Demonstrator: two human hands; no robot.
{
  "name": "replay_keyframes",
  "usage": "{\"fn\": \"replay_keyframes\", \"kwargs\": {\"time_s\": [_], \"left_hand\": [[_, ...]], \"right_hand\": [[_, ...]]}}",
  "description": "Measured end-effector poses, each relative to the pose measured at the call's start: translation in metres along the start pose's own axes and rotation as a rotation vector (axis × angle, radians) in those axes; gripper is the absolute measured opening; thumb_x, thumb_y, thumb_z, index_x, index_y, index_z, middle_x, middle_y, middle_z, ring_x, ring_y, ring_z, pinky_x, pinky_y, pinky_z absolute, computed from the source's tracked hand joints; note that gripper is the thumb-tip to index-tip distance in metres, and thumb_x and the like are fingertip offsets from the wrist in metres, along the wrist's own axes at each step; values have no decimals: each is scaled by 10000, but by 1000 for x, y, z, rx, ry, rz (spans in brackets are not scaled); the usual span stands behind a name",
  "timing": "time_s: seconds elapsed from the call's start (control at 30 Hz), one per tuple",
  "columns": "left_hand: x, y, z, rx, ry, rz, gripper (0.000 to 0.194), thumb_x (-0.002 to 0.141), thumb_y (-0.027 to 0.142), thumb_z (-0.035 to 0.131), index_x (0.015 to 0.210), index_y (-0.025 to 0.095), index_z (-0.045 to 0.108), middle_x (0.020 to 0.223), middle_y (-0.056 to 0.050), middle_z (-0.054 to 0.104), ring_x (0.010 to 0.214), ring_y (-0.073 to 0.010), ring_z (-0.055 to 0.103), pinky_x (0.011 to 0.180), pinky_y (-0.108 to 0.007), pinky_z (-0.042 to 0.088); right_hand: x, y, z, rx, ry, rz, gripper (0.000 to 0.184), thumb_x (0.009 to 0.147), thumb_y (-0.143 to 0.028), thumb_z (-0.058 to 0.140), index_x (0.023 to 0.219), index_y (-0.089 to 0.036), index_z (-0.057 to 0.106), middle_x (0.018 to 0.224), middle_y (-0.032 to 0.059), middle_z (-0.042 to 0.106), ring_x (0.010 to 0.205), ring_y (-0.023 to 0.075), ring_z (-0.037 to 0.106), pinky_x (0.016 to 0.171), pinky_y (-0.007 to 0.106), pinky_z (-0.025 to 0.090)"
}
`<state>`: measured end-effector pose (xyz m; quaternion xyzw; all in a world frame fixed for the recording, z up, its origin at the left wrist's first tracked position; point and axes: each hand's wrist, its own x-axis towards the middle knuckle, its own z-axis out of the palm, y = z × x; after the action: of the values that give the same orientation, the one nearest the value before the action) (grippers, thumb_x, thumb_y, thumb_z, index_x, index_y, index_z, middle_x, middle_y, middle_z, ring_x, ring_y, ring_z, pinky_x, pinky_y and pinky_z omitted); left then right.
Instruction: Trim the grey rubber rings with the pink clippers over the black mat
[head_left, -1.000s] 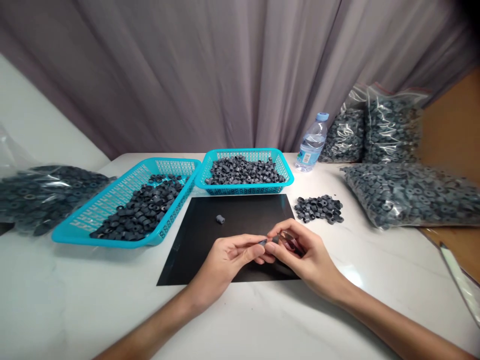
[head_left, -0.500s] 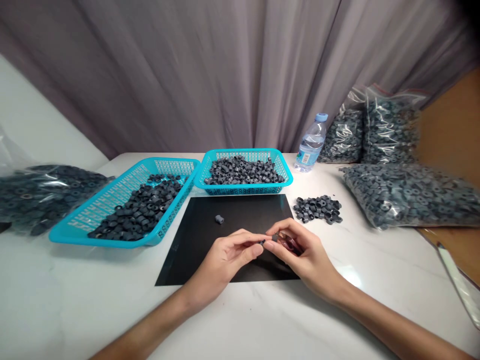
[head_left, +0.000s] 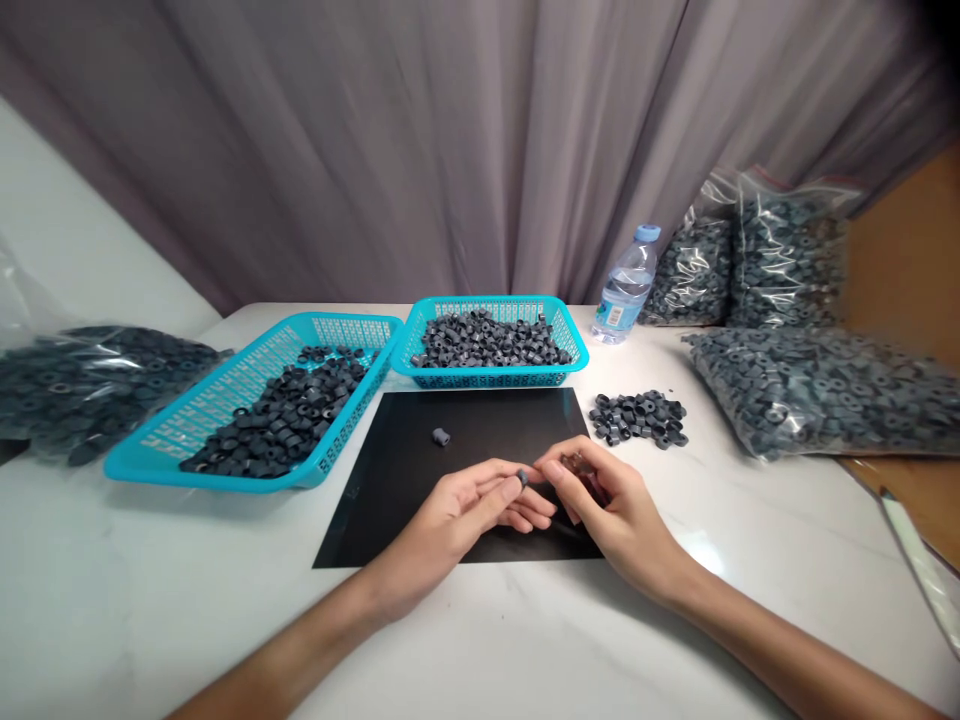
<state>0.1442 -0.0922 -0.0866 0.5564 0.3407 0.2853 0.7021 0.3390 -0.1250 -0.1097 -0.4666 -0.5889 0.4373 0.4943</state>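
Note:
Over the black mat [head_left: 409,500], my left hand [head_left: 469,515] pinches a small dark grey ring-shaped piece [head_left: 523,477] between thumb and forefinger, its other fingers stretched out. Close by on the right, my right hand [head_left: 604,495] has thumb and forefinger pressed together beside that piece. Something shiny and brownish-red shows under its curled fingers, too hidden to name. Farther back on the mat lies a single grey cylindrical piece [head_left: 441,437]. A loose heap of similar grey pieces [head_left: 639,418] rests on the white table, right of the mat.
Two blue baskets, one at left [head_left: 225,487] and one at the back [head_left: 491,372], hold many grey pieces. A water bottle [head_left: 627,285] stands behind the heap. Filled clear bags lie at right [head_left: 817,395] and at left [head_left: 105,385]. A grey curtain [head_left: 375,150] hangs behind.
My right thumb and forefinger have drawn slightly away from the piece in my left fingers. My left hand's lower fingers now show, stretched to the right. The view has shifted slightly.

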Motion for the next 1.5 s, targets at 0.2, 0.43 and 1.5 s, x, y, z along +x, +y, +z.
{"fn": "replay_keyframes", "kwargs": {"time_s": [0.2, 0.43, 1.5], "left_hand": [[-1, 4, 0, -154, -25, -68, 277, 1035, 361, 519, 1091, 145, 683, 979, -102, 777, 919, -169, 727, 824, -249, 513], [-1, 3, 0, -212, -44, -121, 272, 1027, 343, 520, 1040, 122, 679, 824, -63, 706, 761, -128, 673, 712, -216, 481], [-4, 21, -79, 1155, 169, 341, 228, 1003, 305, 540, 1098, 278, 746, 1141, -37, 712, 1116, -237, 630, 1080, -374, 377]], "right_hand": [[0, 1, -1, -33, 7, -7, 291, 1022, -448, 518, 918, -194, 613, 734, -16, 552, 569, 97, 464, 522, 226, 382], [1, 6, -1, -82, 18, 4, 292, 1031, -448, 495, 973, -195, 629, 774, -5, 577, 600, 109, 462, 547, 241, 373], [1, 7, 4, -173, -70, 47, 367, 1037, -509, 447, 923, -192, 595, 699, -24, 459, 605, 131, 445, 555, 270, 323]]}}
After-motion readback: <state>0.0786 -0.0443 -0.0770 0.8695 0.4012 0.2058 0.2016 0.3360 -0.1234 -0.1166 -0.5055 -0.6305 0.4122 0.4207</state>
